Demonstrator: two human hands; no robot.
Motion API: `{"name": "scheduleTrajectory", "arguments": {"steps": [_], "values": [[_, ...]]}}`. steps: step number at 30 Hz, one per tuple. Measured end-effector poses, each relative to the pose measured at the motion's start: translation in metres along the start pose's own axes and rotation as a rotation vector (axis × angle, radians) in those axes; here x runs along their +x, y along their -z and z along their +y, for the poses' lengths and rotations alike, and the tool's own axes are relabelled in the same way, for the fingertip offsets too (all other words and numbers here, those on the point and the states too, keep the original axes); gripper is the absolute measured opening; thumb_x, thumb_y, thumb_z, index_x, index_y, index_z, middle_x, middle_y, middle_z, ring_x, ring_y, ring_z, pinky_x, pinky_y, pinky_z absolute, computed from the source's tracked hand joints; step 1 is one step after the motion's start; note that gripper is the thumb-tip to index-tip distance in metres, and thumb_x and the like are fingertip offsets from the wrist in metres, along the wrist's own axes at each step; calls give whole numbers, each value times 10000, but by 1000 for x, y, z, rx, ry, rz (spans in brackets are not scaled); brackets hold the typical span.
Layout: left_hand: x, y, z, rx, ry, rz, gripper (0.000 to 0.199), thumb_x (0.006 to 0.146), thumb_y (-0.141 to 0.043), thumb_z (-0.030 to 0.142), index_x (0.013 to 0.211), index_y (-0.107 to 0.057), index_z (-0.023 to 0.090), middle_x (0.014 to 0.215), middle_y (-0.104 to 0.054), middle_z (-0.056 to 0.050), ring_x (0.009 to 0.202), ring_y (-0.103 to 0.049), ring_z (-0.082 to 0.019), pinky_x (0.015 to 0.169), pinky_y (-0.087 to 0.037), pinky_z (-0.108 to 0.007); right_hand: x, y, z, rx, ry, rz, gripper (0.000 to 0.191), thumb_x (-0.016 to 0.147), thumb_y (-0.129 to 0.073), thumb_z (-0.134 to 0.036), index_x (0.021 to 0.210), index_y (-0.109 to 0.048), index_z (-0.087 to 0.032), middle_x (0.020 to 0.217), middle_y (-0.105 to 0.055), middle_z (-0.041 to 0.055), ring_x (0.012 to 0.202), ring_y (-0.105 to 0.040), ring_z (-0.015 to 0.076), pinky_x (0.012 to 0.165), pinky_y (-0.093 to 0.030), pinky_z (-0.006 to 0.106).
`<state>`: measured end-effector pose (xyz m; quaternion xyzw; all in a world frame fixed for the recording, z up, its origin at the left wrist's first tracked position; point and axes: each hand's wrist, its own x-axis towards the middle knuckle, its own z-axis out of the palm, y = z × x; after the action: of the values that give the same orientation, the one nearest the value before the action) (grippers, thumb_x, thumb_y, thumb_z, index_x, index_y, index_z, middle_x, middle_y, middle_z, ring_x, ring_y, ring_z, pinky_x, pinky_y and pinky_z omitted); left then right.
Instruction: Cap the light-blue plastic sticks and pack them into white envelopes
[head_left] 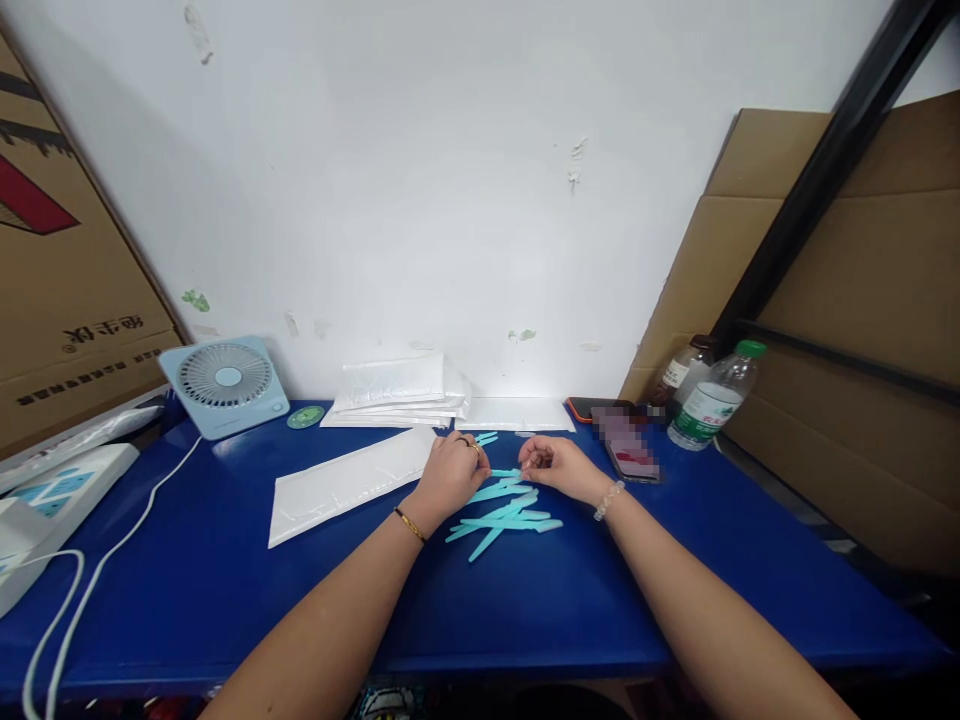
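Several turquoise plastic sticks (499, 522) lie crossed in a loose pile on the blue table (555, 610). Just behind the pile, my left hand (456, 472) pinches one end of a turquoise stick (505, 473), with its fingers curled. My right hand (553, 466) has thumb and forefinger closed on the other end of that stick. Beside my left hand lies a white padded envelope (345, 485), slanting to the left. A few more turquoise pieces (486, 438) show behind my hands.
White envelopes (394, 390) are stacked against the wall. A blue fan (226, 385) and power strip (64, 510) stand left, with white cables (131, 530). Phones (630, 450) and bottles (712, 400) are at the right, by cardboard (705, 260).
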<state>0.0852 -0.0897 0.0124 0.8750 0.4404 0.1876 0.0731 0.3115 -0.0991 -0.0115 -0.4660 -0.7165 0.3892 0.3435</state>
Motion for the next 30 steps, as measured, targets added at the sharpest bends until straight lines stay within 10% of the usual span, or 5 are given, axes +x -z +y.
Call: {"name": "scheduleTrajectory", "arguments": {"steps": [3,8,17,30], "values": [[-1,1,-1,-13,17,-31,181,811,-582,389,807,-673,233,886,-659,-21,935,-542,-209,828,-362,-352,-1,11,3,-75,6,22,258,714,-666,-316,916,-615,-165,763,-682,32,721,-637,160,677,-491,280],[4,-2,-20,124,154,81,197,818,-582,351,952,-644,222,998,-638,-54,1027,-520,-238,842,-359,-365,5,31,25,-512,-16,404,198,781,-557,-211,944,-661,-173,913,-657,68,793,-593,178,769,-468,330],[8,-9,-31,155,196,26,124,810,-575,288,831,-667,207,954,-644,-63,1011,-526,-235,844,-366,-351,14,16,21,-617,47,169,80,779,-564,-165,784,-642,-182,882,-606,55,824,-573,179,764,-443,304],[9,1,-25,-19,224,17,162,849,-509,315,859,-638,218,861,-685,-22,906,-603,-201,791,-395,-313,5,21,11,13,-46,309,289,764,-591,-421,874,-653,-161,687,-628,20,606,-555,135,582,-441,255]]}}
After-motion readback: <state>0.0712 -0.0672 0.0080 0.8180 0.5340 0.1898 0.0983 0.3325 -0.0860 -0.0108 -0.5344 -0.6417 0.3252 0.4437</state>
